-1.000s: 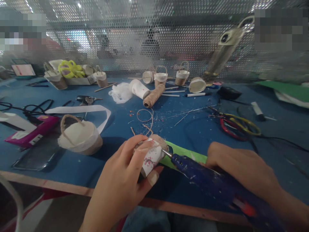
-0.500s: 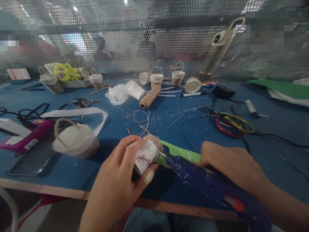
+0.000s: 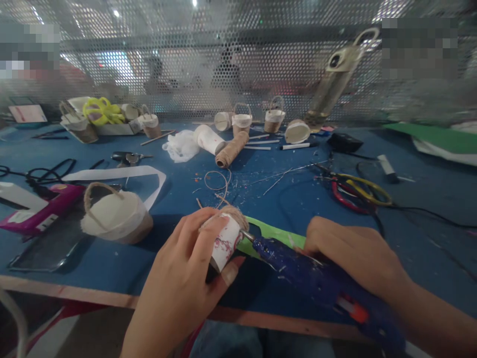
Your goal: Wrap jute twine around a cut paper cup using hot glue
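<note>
as left grip (image 3: 181,268) clasps cup (image 3: 224,242), right grip (image 3: 354,251) glue gun (image 3: 294,268), mesh (image 3: 186,64) backs blue table (image 3: 182,194)

Straight ahead, the twine roll (image 3: 232,149) blocks my way. To its right I could pass above the bench (image 3: 294,201), over thin wires (image 3: 278,181), as far as the red handles (image 3: 342,200). Left of my left hand (image 3: 188,261) there is a gap before the near basket (image 3: 121,216); the glue gun (image 3: 301,273) in my right hand (image 3: 348,253) fills the space up to the flowered cup (image 3: 226,242).
</note>
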Demonstrator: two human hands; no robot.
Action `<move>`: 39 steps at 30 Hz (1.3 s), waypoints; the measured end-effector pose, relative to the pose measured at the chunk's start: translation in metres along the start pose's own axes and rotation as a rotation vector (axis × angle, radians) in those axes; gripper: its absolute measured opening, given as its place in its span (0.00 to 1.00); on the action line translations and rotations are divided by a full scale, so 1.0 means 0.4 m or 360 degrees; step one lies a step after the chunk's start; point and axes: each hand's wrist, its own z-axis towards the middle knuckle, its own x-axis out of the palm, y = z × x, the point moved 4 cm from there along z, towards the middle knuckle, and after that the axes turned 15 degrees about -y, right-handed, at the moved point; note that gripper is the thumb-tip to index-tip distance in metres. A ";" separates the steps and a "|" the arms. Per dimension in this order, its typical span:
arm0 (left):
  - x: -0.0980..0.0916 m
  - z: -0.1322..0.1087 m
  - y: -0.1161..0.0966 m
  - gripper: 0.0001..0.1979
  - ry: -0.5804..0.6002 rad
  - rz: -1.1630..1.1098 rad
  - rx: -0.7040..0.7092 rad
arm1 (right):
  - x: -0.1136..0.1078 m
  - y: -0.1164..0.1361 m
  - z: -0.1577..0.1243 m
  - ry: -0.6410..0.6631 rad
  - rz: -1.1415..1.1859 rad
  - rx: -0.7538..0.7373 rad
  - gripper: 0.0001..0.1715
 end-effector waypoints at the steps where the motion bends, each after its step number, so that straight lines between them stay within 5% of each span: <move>1: 0.001 0.001 -0.001 0.21 0.0004 0.0003 0.0002 | -0.002 0.002 0.003 -0.0005 0.0032 -0.0001 0.08; 16: 0.008 -0.001 0.008 0.20 -0.0058 0.0020 -0.0089 | 0.001 0.003 -0.008 -0.0008 0.0086 -0.0175 0.08; 39: 0.006 0.001 0.001 0.19 -0.0071 0.0015 -0.0052 | -0.004 0.007 0.002 -0.0057 0.0038 -0.0092 0.05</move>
